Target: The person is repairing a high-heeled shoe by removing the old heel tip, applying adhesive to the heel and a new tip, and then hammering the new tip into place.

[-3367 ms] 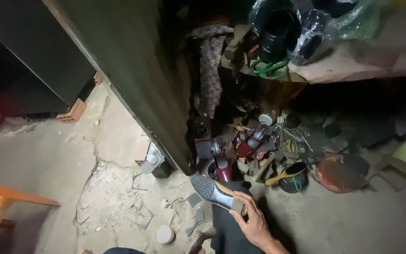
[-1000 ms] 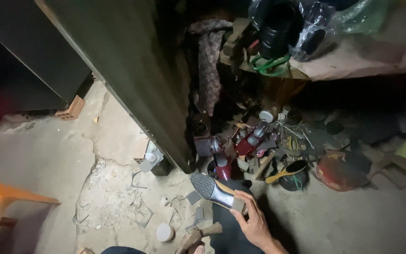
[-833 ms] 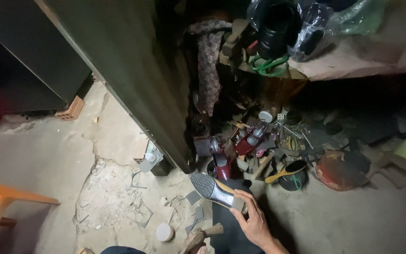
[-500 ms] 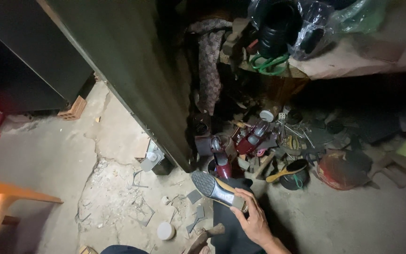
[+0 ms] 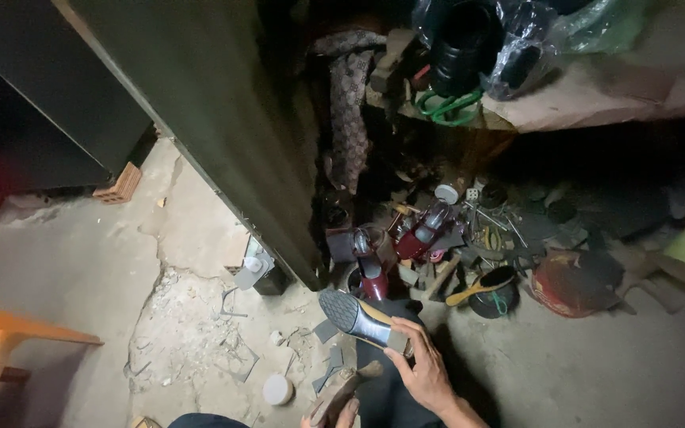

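Head view: the right hand grasps 1 shoe by its heel end, fingers wrapped round it, the dark textured sole turned up over the cracked concrete floor. The left hand shows only fingertips at the bottom edge, touching a brown tool; whether they clench it I cannot tell. A firm grip at the heel with the sole level seems best. 2 dark red shoes lie beyond in the clutter, well apart.

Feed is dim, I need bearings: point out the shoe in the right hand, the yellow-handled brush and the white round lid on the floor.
shoe (image 5: 356, 315), head view, on its dark sole.
yellow-handled brush (image 5: 479, 288), head view, on the handle.
white round lid (image 5: 277, 389), head view, on its top.
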